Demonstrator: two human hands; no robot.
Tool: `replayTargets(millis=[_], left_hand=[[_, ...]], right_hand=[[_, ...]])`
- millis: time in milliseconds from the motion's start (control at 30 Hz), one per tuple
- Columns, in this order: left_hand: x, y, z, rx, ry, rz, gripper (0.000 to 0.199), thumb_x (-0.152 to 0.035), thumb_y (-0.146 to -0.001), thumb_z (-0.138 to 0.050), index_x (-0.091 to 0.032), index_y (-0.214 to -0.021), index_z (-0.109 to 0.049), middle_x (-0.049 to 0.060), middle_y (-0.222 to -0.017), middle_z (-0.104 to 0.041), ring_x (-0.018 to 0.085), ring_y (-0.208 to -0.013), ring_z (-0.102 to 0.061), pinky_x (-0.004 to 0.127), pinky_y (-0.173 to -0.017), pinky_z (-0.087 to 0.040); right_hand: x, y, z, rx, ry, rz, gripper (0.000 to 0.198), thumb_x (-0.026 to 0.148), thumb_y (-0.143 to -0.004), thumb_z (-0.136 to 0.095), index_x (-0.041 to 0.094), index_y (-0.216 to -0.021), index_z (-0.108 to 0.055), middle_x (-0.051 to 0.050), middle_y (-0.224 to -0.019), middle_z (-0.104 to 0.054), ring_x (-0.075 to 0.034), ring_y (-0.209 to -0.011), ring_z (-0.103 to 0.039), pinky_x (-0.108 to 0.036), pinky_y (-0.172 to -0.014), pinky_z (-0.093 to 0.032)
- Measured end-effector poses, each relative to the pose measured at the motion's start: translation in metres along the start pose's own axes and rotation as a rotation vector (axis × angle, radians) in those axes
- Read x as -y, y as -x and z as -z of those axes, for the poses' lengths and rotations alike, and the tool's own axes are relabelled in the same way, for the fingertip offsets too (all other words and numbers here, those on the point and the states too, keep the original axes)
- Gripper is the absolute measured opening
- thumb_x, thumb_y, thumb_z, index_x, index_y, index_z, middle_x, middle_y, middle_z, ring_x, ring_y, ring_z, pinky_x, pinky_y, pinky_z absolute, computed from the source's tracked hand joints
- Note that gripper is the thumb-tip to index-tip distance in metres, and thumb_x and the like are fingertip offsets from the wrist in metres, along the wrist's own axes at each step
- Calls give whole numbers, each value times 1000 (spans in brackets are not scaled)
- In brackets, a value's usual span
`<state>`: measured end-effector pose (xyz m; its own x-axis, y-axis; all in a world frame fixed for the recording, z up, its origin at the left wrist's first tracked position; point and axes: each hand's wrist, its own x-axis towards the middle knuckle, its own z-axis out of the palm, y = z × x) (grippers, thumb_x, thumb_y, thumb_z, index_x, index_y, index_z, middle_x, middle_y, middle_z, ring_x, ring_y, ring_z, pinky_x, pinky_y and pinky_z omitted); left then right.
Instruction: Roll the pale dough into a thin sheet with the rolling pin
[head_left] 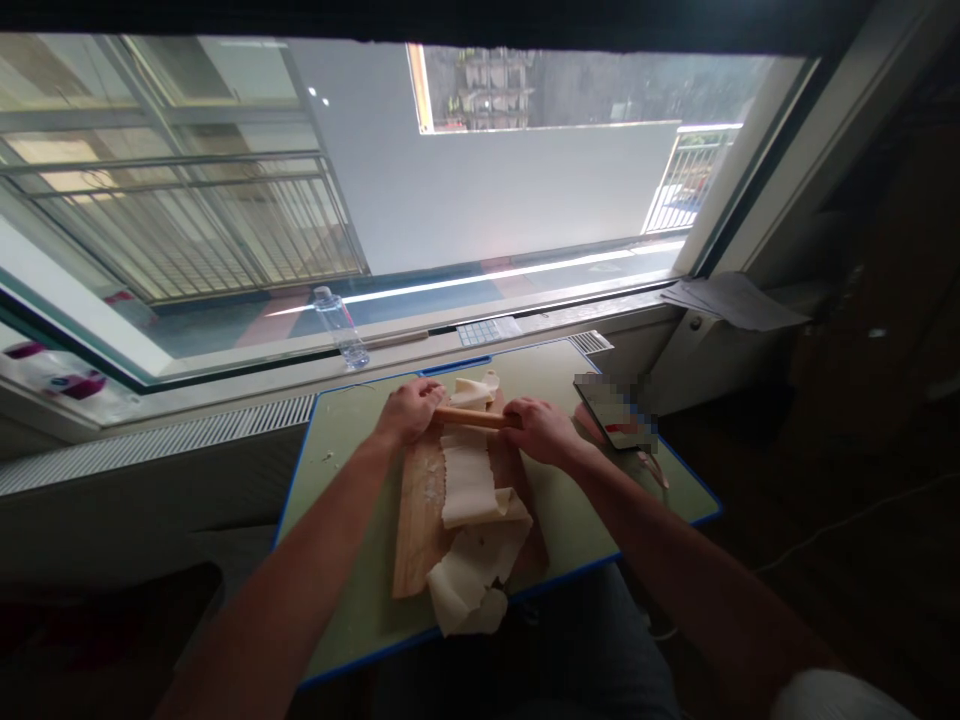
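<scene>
A wooden rolling pin (475, 417) lies across a long strip of pale dough (469, 470) near the far end of a wooden board (414, 540). My left hand (411, 408) is closed around the pin's left end. Its right end is gripped by my right hand (541, 430). Beyond the pin, the far end of the strip is bunched up. Toward me the dough folds over itself, and a ragged end hangs past the board's near edge. White flour or dough bits dust the board's left side.
The board rests on a small pale-green table (337, 500) with a blue rim. A phone or tablet (615, 412) stands at its right. On the window ledge are a clear plastic bottle (341, 328) and papers (739, 300). A large window rises behind.
</scene>
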<state>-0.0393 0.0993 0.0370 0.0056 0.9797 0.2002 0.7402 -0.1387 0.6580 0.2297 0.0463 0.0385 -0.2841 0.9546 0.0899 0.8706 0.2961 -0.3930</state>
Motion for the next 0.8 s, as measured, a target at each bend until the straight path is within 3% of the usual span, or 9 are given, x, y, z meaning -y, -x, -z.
replayTargets(millis=[100, 200, 333, 467, 667, 800], left_hand=[[-1, 25, -8, 26, -265, -60, 31, -43, -99, -55, -23, -99, -79, 12, -113, -78, 29, -113, -69, 37, -104, -50], [-3, 37, -15, -4, -456, -41, 35, -37, -104, -44, -21, -100, -76, 16, -116, -74, 32, -118, -65, 43, -103, -49], [-6, 30, -20, -34, -557, -4, 34, -30, -105, -40, -20, -107, -72, 18, -119, -73, 35, -120, -63, 47, -99, -46], [-11, 19, -24, -25, -569, 26, 33, -33, -105, -42, -19, -108, -72, 19, -121, -74, 36, -121, -63, 47, -97, -45], [-8, 42, -17, 36, -522, -63, 42, -49, -108, -40, -23, -98, -72, 15, -113, -77, 33, -117, -65, 43, -99, -46], [-3, 43, -3, 148, -382, -46, 34, -50, -101, -53, -25, -102, -75, 12, -120, -78, 31, -117, -68, 40, -100, -49]], right_hand=[[-1, -17, -11, 1, -9, 28, 22, 36, -93, -75, 25, -112, -77, -7, -116, -74, -26, -110, -68, -32, -89, -47], [0, -28, -17, -18, -16, 14, 41, 56, -96, -73, 25, -123, -75, -10, -127, -70, -28, -118, -65, -36, -99, -48], [4, -43, -22, -35, 62, -79, 57, 65, -108, -48, 23, -142, -65, -17, -147, -62, -33, -132, -57, -45, -108, -44], [7, -51, -28, -82, 132, -190, 59, 66, -109, -42, 24, -147, -60, -19, -150, -61, -35, -134, -55, -48, -107, -43], [9, -17, -36, -155, 171, -72, 56, 64, -110, -42, 24, -143, -64, -15, -148, -64, -33, -134, -53, -46, -110, -38], [7, 14, -36, -158, 149, 76, 43, 60, -110, -50, 31, -134, -71, -8, -150, -64, -31, -142, -48, -47, -117, -31]])
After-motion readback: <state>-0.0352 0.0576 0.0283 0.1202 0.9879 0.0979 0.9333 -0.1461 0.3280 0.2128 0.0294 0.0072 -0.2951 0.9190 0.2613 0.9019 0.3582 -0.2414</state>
